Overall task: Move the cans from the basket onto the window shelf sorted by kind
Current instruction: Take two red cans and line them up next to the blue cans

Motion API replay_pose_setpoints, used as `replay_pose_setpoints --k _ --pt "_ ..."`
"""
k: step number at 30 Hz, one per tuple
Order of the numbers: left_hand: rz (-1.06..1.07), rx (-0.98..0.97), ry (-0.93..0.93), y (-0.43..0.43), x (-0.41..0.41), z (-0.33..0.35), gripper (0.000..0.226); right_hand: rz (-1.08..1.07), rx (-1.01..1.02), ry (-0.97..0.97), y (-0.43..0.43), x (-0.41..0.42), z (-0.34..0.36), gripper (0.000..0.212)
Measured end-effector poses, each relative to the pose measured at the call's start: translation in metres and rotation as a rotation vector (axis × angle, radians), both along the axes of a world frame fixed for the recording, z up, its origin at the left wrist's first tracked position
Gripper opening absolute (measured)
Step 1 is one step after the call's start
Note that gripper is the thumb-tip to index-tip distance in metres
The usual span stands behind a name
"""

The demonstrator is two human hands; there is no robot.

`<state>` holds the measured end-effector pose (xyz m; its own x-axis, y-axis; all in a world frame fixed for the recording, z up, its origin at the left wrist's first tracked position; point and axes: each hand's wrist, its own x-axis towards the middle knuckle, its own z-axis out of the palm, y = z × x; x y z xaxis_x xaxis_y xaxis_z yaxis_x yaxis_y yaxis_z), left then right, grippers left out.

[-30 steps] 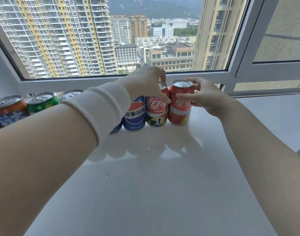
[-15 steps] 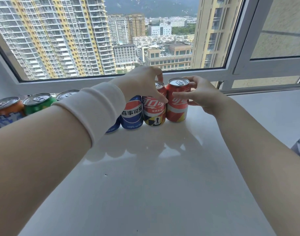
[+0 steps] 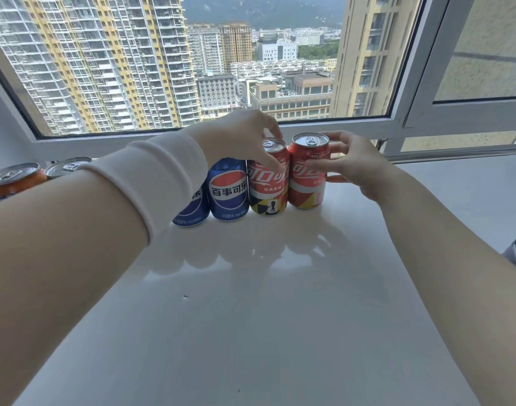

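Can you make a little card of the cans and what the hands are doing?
Left hand: holds the left red metal cola can near its top
Right hand: holds the right red metal cola can by its side
Blue cans: two blue metal cola cans, left of the red
Far left: orange metal can
Surface: white glossy window shelf

Six cans show on the one window shelf [image 3: 250, 317]. Two are red, at the middle of the frame: the left red can [image 3: 268, 189] and the right red can [image 3: 306, 186]. Two are blue, just left of those: the plain-view blue can [image 3: 229, 194] and the half-hidden blue can [image 3: 192, 213]. One orange can [image 3: 15, 183] sits at the left edge. Beside it is one silver can top [image 3: 67, 167], colour hidden. Two hands are in frame: left hand [image 3: 239, 136] and right hand [image 3: 356, 168].
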<state>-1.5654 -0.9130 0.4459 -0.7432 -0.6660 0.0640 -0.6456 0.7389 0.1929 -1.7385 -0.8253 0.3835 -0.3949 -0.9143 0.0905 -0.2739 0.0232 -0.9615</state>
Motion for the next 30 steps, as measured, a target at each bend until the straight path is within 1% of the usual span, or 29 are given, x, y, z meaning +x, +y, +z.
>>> replay_pose_setpoints --k 9,17,25,28,30 --pt "0.002 -0.008 0.008 -0.002 -0.001 -0.001 0.065 -0.029 0.0 0.0 0.0 -0.001 0.0 0.064" --pt "0.006 0.012 0.013 -0.002 -0.001 -0.002 0.066 -0.083 -0.027 0.047 0.0 0.004 -0.004 0.066" --pt "0.019 0.006 0.012 0.002 0.001 -0.004 0.066 -0.058 -0.042 0.05 0.004 0.007 -0.006 0.07" --pt "0.01 -0.059 -0.019 0.005 0.001 -0.009 0.068 -0.069 -0.056 0.059 0.007 0.009 -0.008 0.076" --pt "0.025 -0.142 -0.081 0.01 0.003 -0.012 0.076 -0.07 -0.048 0.06 0.009 0.011 -0.008 0.083"
